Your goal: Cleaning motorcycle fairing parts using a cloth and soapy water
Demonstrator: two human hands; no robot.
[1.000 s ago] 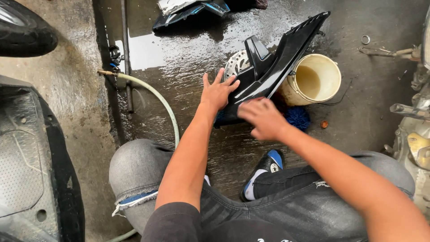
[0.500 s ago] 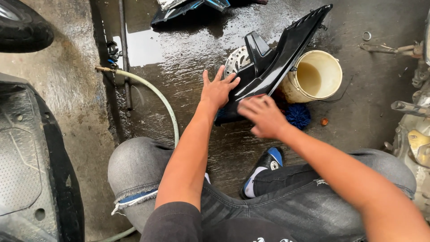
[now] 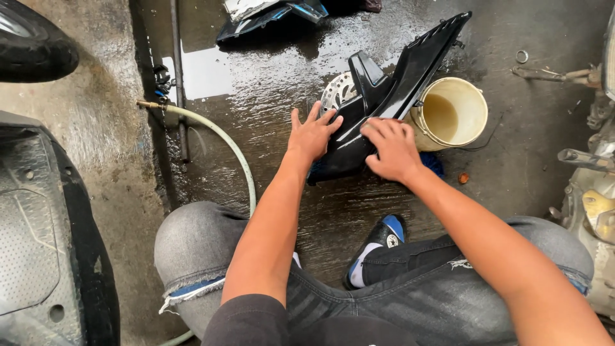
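Note:
A long glossy black plastic body panel [image 3: 391, 83] rests tilted on the wet floor, its far end pointing up and right. My left hand [image 3: 311, 136] lies spread against the panel's near left edge and steadies it. My right hand [image 3: 392, 148] is pressed flat on the panel's lower surface, fingers apart, holding nothing. A blue scrubbing mitt [image 3: 435, 163] peeks out from under my right hand. A metal brake disc [image 3: 336, 93] lies behind the panel.
A cream bucket [image 3: 448, 112] with murky water stands right of the panel. A pale hose [image 3: 224, 138] curves across the floor on the left. Black body parts [image 3: 38, 224] lie at far left, another panel [image 3: 269, 13] at the top, and engine parts [image 3: 589, 186] at right.
My right hand has moved up and to the right along the panel, from its near end toward the middle. The left hand has stayed in place.

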